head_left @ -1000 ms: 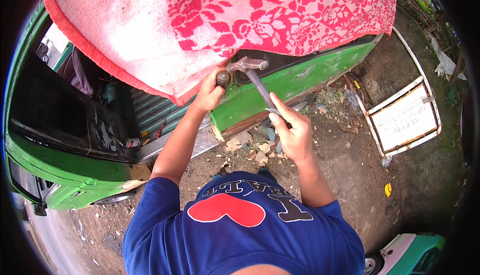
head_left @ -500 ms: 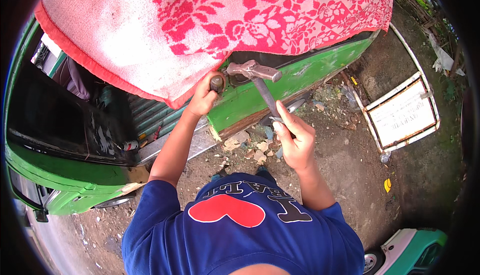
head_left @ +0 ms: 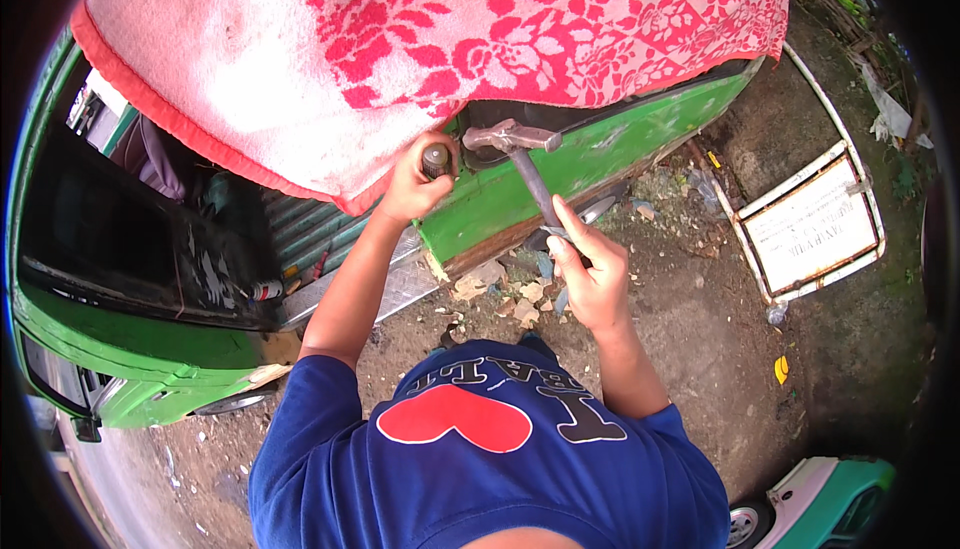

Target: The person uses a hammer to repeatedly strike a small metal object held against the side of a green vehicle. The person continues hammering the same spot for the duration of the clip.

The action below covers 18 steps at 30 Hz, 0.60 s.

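Note:
My left hand [head_left: 408, 189] is closed round an upright hand tool with a dark, round handle end [head_left: 436, 159]. Its lower part is hidden, so I cannot tell its kind. This hand is against the corner of the vehicle's green body panel [head_left: 570, 179], where the cloth hangs over it. In my right hand [head_left: 600, 284], the fingers are wrapped round the dark handle of a hammer [head_left: 512, 137]. The worn metal head is level with the tool's handle end, just to its right and apart from it.
A red and white floral blanket [head_left: 500, 29] drapes over the vehicle. Left of it are a ribbed floor and a green door [head_left: 120, 319]. Broken chips [head_left: 525, 309] litter the ground below the panel. A white-framed sign [head_left: 812, 229] lies at right; another car [head_left: 830, 499] stands lower right.
The hammer head has shifted slightly to the right, a little away from the tool in my left hand. Both hands keep their grips.

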### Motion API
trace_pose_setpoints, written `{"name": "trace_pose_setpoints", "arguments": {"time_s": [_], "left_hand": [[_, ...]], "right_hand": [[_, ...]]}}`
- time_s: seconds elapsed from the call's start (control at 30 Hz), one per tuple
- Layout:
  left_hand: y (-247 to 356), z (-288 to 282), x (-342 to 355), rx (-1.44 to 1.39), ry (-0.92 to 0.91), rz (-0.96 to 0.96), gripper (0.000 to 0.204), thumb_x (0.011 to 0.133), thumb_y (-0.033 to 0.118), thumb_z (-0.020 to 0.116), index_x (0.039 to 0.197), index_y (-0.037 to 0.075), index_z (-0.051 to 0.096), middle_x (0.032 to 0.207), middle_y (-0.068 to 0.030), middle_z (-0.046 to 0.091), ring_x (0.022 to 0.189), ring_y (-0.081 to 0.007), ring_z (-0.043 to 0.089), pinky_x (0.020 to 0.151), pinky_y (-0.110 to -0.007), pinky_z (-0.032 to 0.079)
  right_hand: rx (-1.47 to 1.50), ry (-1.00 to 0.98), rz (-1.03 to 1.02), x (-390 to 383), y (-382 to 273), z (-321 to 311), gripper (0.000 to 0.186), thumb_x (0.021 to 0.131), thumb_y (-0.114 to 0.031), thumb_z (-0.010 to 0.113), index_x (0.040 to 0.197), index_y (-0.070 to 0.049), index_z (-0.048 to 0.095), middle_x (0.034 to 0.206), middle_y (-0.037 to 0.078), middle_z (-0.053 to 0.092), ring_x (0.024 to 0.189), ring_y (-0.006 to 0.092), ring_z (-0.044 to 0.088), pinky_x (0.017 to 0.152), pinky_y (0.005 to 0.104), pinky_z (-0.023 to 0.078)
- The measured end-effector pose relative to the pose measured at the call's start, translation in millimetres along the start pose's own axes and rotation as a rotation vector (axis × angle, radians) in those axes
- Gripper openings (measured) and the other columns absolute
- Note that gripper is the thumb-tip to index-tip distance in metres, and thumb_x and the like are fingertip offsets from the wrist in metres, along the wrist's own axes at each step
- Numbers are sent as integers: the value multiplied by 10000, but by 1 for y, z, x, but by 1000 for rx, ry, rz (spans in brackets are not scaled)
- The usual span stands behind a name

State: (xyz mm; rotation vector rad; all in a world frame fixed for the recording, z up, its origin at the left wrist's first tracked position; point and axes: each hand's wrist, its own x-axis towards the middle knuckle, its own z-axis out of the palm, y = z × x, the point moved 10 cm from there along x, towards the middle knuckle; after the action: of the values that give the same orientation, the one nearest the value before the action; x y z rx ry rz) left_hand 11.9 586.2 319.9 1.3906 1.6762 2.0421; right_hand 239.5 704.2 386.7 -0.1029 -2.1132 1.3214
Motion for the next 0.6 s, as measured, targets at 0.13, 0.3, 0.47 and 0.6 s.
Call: {"name": "trace_pose_setpoints", "arguments": {"time_s": [0.13, 0.3, 0.47, 0.6], "left_hand": [[-2, 4, 4, 88, -65, -24, 364, 701, -37, 578, 1058, 26, 543, 879, -35, 552, 795, -127, 526, 716, -287, 450], [-6, 9, 5, 198, -94, -61, 362, 699, -15, 595, 1057, 17, 548, 866, -28, 532, 786, -120, 507, 695, -275, 437], [-9, 15, 7, 179, -94, -121, 384, 698, -6, 599, 1078, 17, 547, 874, -21, 522, 774, -119, 496, 678, -269, 431], [-6, 12, 10, 178, -102, -120, 392, 700, -4, 594, 1089, 23, 553, 886, -22, 523, 773, -114, 495, 678, -263, 432]], "right_hand": [[10, 9, -10, -1, -1, -1, 483, 870, 15, 667, 1333, -101, 594, 719, 61, 547, 624, 105, 460, 595, 235, 421], [-15, -5, 7, -2, 4, 0, 483, 868, 12, 669, 1332, -101, 596, 726, 64, 560, 617, 109, 470, 587, 246, 427], [-92, 20, -132, -3, -11, 5, 469, 880, -2, 659, 1336, -95, 591, 761, 99, 601, 607, 131, 509, 586, 275, 454], [-154, -41, -69, 8, -5, 10, 463, 898, -40, 650, 1350, -108, 577, 779, 127, 610, 608, 170, 541, 584, 301, 467]]}}
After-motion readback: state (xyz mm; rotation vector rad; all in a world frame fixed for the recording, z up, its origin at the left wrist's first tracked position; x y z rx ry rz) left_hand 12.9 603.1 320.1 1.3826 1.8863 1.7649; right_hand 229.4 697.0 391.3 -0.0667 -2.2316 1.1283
